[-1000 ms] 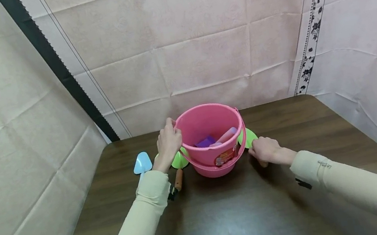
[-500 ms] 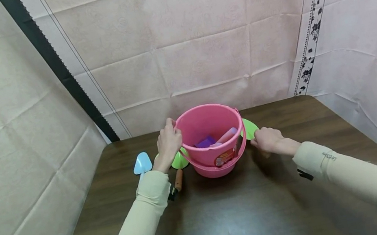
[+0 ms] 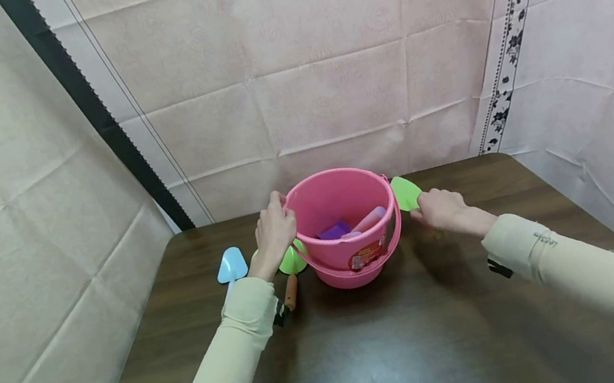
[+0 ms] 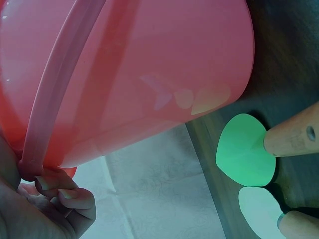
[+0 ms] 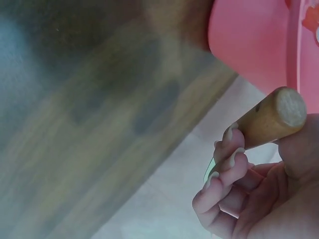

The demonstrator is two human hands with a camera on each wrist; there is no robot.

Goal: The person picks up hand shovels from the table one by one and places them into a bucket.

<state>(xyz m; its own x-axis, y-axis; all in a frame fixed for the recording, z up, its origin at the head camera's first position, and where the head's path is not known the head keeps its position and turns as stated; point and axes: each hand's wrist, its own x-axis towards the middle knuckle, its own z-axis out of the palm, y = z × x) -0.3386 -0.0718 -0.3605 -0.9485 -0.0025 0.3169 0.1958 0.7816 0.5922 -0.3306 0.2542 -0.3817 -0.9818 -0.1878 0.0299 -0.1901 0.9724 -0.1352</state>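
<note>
A pink bucket (image 3: 323,257) stands upright at the table's far side. My left hand (image 3: 277,233) grips its left rim, where the bucket's handle joins, as the left wrist view shows close up. To the bucket's right, my right hand (image 3: 442,209) holds a small toy shovel with a green blade (image 3: 406,192), raised off the table near rim height. Fingers and thumb pinch its wooden handle (image 5: 269,114) in the right wrist view; most of the blade is hidden there. Inside the bucket lie a purple piece (image 3: 335,232) and a pink stick-like piece (image 3: 370,219).
Left of the bucket lie a green-bladed shovel (image 3: 292,261) with a wooden handle and a light blue shovel (image 3: 231,266). Beside the green one is a paler shovel (image 4: 259,214), mostly behind my left arm in the head view. Cloth walls (image 3: 330,107) enclose the table (image 3: 357,357).
My right hand has risen and moved slightly right, lifting the green shovel from low beside the bucket to about rim height. My left hand and the bucket have stayed put.
</note>
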